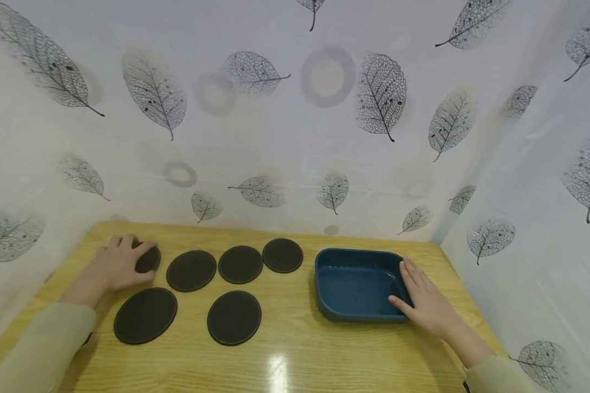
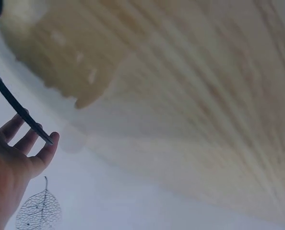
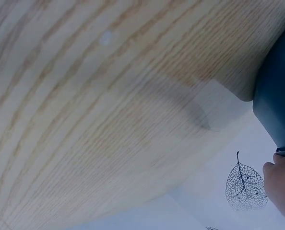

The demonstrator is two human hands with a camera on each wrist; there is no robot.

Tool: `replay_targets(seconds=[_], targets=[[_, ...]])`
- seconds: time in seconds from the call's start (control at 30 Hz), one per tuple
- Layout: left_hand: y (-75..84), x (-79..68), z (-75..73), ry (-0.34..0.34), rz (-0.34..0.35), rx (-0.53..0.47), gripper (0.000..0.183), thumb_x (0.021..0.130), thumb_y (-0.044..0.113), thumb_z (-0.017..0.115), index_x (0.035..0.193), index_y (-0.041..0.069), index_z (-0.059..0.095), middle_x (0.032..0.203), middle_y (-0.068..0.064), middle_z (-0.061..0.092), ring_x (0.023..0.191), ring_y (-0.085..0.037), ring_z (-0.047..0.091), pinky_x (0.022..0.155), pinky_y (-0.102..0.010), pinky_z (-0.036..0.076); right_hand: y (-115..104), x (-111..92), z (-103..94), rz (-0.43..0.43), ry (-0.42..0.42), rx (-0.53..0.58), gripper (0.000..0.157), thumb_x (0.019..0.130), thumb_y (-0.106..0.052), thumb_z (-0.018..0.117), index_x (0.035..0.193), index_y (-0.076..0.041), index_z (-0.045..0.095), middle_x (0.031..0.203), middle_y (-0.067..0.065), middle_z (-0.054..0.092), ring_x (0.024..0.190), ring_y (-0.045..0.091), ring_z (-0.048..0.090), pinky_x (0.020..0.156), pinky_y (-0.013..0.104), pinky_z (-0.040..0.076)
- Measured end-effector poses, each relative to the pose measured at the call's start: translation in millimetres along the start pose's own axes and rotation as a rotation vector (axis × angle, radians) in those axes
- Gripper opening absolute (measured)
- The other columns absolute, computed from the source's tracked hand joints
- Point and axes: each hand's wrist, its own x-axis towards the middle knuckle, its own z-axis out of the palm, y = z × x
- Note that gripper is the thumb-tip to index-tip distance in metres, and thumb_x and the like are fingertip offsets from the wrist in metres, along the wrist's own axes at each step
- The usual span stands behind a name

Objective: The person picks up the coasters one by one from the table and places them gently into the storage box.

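At the far left of the head view my left hand (image 1: pixel 120 265) holds a round black coaster (image 1: pixel 149 261) by its edge. The left wrist view catches this coaster (image 2: pixel 17 108) nearly edge-on, with fingertips along it. Just in front of that hand lies a larger-looking black coaster (image 1: pixel 145 315), flat on the table. On the right stands a dark blue rectangular baking dish (image 1: pixel 359 316), its inside bare. My right hand (image 1: pixel 425 303) rests on the dish's right rim, fingers fairly straight and thumb reaching over the inside.
More black coasters lie flat between the hands: three in a back row, one of them a coaster (image 1: pixel 282 255) near the dish, and a coaster (image 1: pixel 234 317) further forward. The wooden table (image 1: pixel 324 360) meets a leaf-patterned curtain (image 1: pixel 295 136) at the back and sides.
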Motion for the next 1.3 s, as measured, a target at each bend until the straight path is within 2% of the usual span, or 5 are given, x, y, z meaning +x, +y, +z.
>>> replay_targets(seconds=[0.27, 0.5, 0.8, 1.0, 1.3], targets=[[15.8, 5.0, -13.5, 0.038, 0.068, 0.029, 0.079, 0.083, 0.053, 0.076, 0.147, 0.011, 0.058, 0.134, -0.037, 0.053, 0.121, -0.061, 0.052, 0.091, -0.079, 0.046, 3.3, -2.4, 2.3, -0.006, 0.01, -0.001, 0.093, 0.105, -0.049, 0.061, 0.165, 0.01, 0.021, 0.173, 0.032, 0.019, 0.162, 0.048, 0.017, 0.128, 0.064, 0.022], [35.4, 10.7, -21.5, 0.066, 0.102, 0.053, 0.075, 0.087, 0.052, 0.073, 0.147, 0.01, 0.06, 0.133, -0.036, 0.054, 0.119, -0.059, 0.055, 0.089, -0.075, 0.049, 4.8, -5.1, 4.5, -0.01, 0.021, -0.001, 0.091, 0.106, -0.048, 0.059, 0.165, 0.01, 0.022, 0.173, 0.032, 0.018, 0.165, 0.042, 0.012, 0.135, 0.037, -0.003], [61.0, 18.9, -25.2, 0.115, 0.142, 0.063, 0.069, 0.088, 0.049, 0.07, 0.146, 0.011, 0.062, 0.136, -0.031, 0.055, 0.123, -0.054, 0.056, 0.091, -0.07, 0.052, 4.2, -5.3, 6.1, -0.014, 0.026, 0.002, 0.09, 0.106, -0.048, 0.059, 0.165, 0.01, 0.022, 0.174, 0.031, 0.018, 0.163, 0.046, 0.016, 0.133, 0.028, -0.008], [77.1, 26.3, -26.4, 0.119, 0.178, 0.05, 0.068, 0.09, 0.048, 0.069, 0.147, 0.011, 0.061, 0.138, -0.03, 0.054, 0.125, -0.052, 0.055, 0.096, -0.069, 0.05, 4.8, -3.7, 5.3, -0.001, 0.011, 0.02, 0.091, 0.107, -0.049, 0.058, 0.166, 0.008, 0.019, 0.176, 0.028, 0.013, 0.166, 0.04, 0.009, 0.136, 0.039, -0.002], [100.2, 36.6, -23.8, 0.14, 0.231, 0.04, 0.067, 0.09, 0.046, 0.069, 0.147, 0.012, 0.062, 0.137, -0.028, 0.056, 0.126, -0.051, 0.055, 0.1, -0.068, 0.05, 6.3, -0.5, 5.7, -0.005, 0.023, 0.003, 0.091, 0.106, -0.048, 0.06, 0.165, 0.009, 0.021, 0.175, 0.029, 0.015, 0.165, 0.042, 0.011, 0.128, 0.064, 0.022]])
